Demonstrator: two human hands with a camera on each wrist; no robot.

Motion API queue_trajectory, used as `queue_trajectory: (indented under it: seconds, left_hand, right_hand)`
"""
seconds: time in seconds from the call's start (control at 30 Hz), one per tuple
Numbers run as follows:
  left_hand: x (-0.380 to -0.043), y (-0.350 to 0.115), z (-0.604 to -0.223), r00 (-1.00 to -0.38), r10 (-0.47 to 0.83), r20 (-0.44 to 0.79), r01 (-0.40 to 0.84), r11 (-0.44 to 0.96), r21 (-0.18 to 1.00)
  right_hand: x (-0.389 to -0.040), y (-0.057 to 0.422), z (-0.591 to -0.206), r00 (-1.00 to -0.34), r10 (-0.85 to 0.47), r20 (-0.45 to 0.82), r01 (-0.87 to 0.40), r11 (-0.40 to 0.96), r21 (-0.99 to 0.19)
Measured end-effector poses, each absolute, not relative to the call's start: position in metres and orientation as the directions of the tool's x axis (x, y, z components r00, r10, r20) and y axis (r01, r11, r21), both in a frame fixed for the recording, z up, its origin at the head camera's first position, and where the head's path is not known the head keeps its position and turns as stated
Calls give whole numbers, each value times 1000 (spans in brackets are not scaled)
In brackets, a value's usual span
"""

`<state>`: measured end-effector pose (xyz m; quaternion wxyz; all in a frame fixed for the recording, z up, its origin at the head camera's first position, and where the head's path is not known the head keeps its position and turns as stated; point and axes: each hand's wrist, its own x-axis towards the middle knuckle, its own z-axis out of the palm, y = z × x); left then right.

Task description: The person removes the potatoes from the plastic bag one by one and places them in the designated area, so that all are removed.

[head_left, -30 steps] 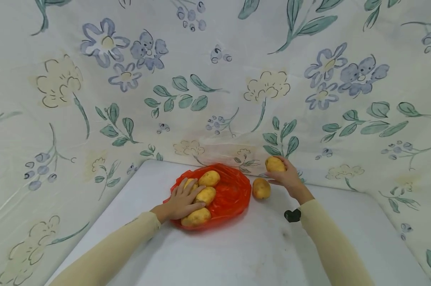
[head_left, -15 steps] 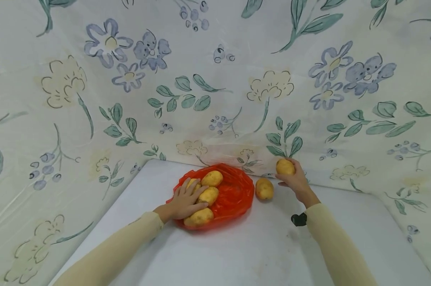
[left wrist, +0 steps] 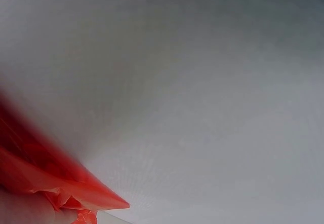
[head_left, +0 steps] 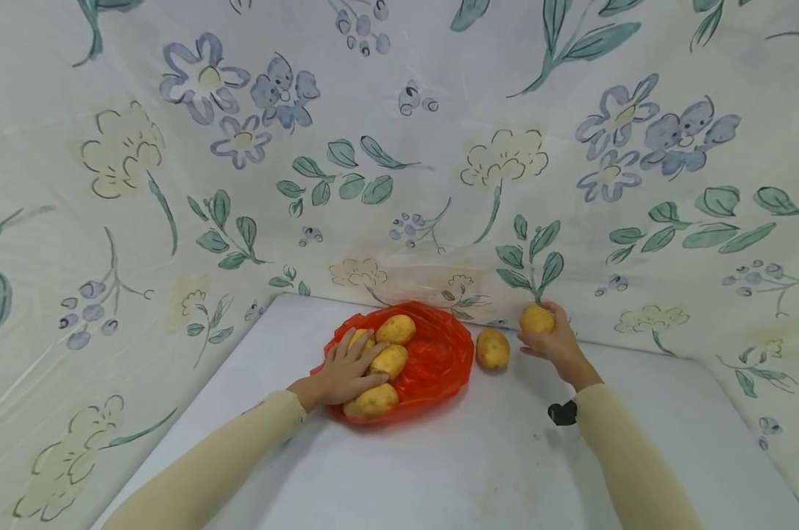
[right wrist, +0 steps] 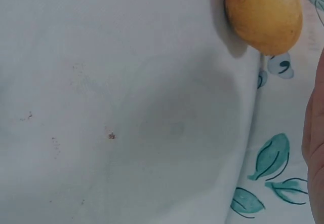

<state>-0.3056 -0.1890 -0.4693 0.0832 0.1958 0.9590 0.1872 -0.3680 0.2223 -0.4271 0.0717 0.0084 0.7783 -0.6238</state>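
My left hand (head_left: 345, 374) rests with fingers spread over several yellow potatoes (head_left: 390, 361) in the open red plastic bag (head_left: 444, 346). One potato is partly hidden under those fingers. To the right of the bag, my right hand (head_left: 557, 342) grips another potato (head_left: 537, 319) just above the table near the back edge. Between that hand and the bag, a single potato (head_left: 492, 350) stands on the table; the right wrist view shows this loose potato (right wrist: 264, 15) too. A bit of the red bag (left wrist: 66, 183) appears at the corner of the left wrist view.
The white table (head_left: 399, 471) carries small dark specks. A floral-patterned sheet (head_left: 399, 206) rises behind the table and along its left and right sides. A black device (head_left: 562, 414) sits at the right wrist.
My right hand, holding its potato, has moved right and slightly down, away from the bag. My left hand stays on the potatoes. The head view has shifted a little.
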Motion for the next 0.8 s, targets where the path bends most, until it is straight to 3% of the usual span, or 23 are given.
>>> queue_trajectory:
  seconds: [0.3,0.8]
  left_hand:
    - [-307,-188,-468,-912,405,-71,344,846,407]
    - [-303,-187,-465,-914,396,-90,331,855,399]
  right_hand:
    - [-368,225,-429,-993,-58,-106,83,319,-944]
    - [-366,231,-441,-983,-91,-161,126,304,-944]
